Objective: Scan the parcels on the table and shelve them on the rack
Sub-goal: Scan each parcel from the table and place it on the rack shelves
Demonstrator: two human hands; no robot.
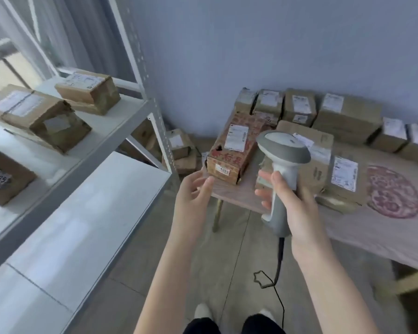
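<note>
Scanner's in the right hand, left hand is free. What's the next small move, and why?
Probably close the left hand on the red-printed parcel: it sits nearest, at the table corner, label up, while the right hand grips the scanner.

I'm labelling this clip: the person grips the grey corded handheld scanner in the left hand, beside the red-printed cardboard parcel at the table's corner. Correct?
Wrong hand. The head view shows the right hand gripping the grey corded handheld scanner; the left hand is open, holding nothing. The rest stands: it is beside the red-printed cardboard parcel at the wooden table's corner.
</note>
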